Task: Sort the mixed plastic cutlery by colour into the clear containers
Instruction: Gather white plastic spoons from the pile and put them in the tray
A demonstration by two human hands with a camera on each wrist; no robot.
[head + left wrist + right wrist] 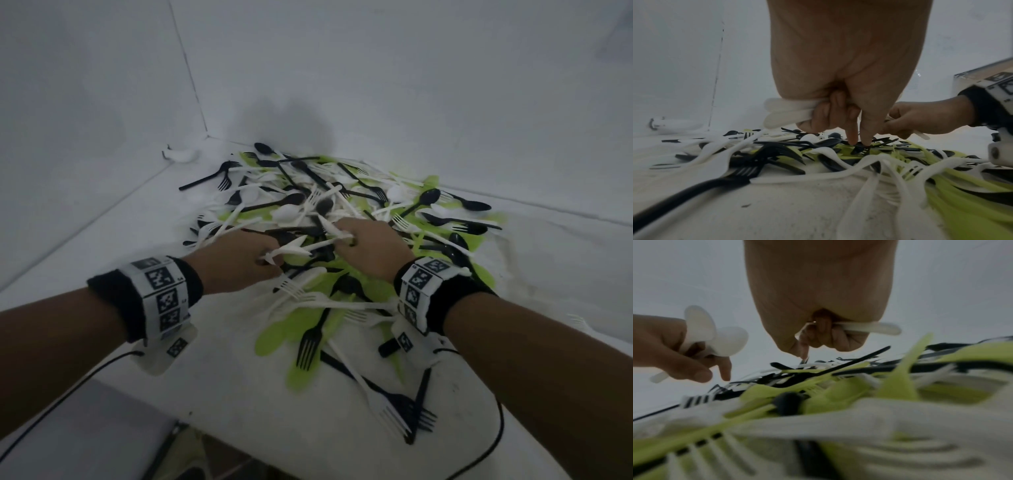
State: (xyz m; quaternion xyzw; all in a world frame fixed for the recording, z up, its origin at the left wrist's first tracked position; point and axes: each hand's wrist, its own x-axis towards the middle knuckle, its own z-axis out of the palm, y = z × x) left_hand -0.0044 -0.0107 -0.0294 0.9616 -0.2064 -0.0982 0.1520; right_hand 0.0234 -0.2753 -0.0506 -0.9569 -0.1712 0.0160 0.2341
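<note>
Evidently gathering whites first — left hand (236, 262) curls round white spoons (785, 112) above the pile (342, 233), forefinger free to pick; right hand (371, 250), just beside it over the pile's middle, grips white handles (869, 328) likewise. Containers not in view.

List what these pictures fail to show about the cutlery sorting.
- Clear containers: in no view.
- Count of white cutlery in the left hand: its curled fingers cover the handles, left wrist view.
- What the right hand grips: only a white handle shows, right wrist view.
- Near pile: blurred, right wrist view.
- Lower layers of the pile: buried, head view.
</note>
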